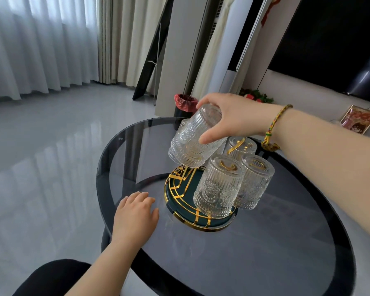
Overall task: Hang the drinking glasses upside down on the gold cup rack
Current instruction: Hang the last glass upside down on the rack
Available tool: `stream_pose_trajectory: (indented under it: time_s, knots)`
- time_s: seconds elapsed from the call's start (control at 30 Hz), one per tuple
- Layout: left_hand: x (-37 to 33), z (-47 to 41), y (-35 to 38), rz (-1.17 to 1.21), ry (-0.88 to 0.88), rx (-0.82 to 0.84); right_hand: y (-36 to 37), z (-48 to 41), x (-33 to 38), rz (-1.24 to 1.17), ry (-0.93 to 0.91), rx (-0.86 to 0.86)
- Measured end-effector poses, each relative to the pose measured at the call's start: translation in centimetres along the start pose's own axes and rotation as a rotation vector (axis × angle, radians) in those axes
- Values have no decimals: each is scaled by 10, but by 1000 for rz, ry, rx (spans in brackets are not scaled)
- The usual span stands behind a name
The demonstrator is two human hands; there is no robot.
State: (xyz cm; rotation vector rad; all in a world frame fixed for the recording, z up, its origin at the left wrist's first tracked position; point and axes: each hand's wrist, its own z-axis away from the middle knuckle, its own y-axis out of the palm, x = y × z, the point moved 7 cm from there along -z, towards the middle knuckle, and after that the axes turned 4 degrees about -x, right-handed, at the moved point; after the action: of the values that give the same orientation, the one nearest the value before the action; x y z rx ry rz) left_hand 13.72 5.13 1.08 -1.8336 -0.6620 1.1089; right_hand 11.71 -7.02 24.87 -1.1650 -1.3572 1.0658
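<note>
The gold cup rack [181, 189] with a dark green round base stands on the round glass table [265, 242]. Three ribbed clear glasses hang upside down on it: one at the front [218, 189], one at the right [254, 184], one behind [241, 147]. My right hand [233, 116] grips another ribbed glass [194, 139] by its base, upside down and tilted, above the rack's left side. A further glass seems to sit just behind it, partly hidden. My left hand [135, 212] rests flat on the table, left of the rack's base.
A black bin with a red liner [185, 104] stands on the floor beyond the table. A large dark screen [329, 39] hangs on the right wall, with a framed picture [359, 118] below it. Curtains cover the left wall. My dark-clothed knee [56, 278] is at the bottom left.
</note>
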Motion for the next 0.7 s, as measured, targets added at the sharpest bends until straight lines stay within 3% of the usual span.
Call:
stream_pose_trajectory:
  time_s: [0.33,0.7]
  knots:
    - [-1,0,-1,9,-7,18,59,-11,-2,-23,33,81]
    - [-1,2,-2,-7,-13,13,73,-6,-3,-26,25,69]
